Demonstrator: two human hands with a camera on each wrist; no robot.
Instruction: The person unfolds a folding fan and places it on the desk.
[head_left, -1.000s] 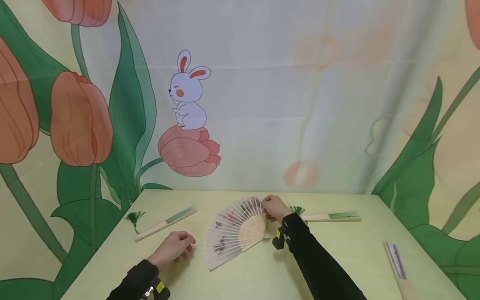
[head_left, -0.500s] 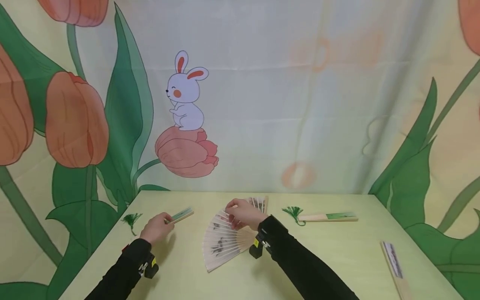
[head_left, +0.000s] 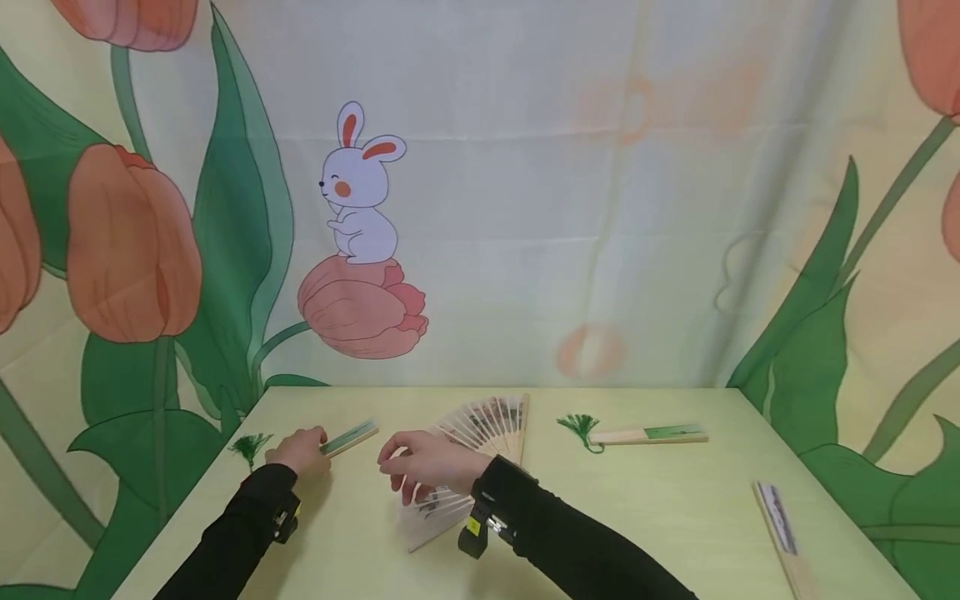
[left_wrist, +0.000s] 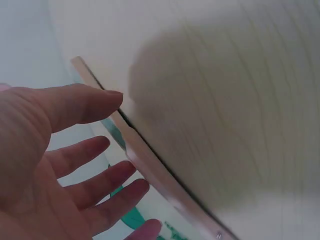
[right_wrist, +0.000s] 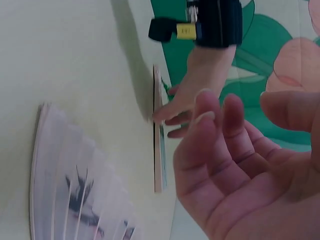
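Observation:
A paper fan point(head_left: 480, 433) lies spread open on the pale green table point(head_left: 660, 508), and it also shows in the right wrist view point(right_wrist: 75, 185). My right hand point(head_left: 420, 467) hovers over the fan's left part with loosely bent fingers point(right_wrist: 215, 130) and holds nothing. Left of it lies a folded fan point(head_left: 351, 437) with a green tassel point(head_left: 247, 446). My left hand point(head_left: 300, 450) is at that folded fan's near end. Its fingers are straight and spread, and the thumb tip point(left_wrist: 112, 97) touches the fan's wooden edge point(left_wrist: 150, 165).
A second folded fan point(head_left: 648, 434) with a green tassel point(head_left: 577, 425) lies at the back right. A third folded fan point(head_left: 780, 525) lies near the right front edge. A tulip-and-rabbit backdrop point(head_left: 360, 192) closes off the table's far and side edges.
My right hand has slid left from the open fan's right rib across it to its left part. My left hand has reached forward to the folded fan.

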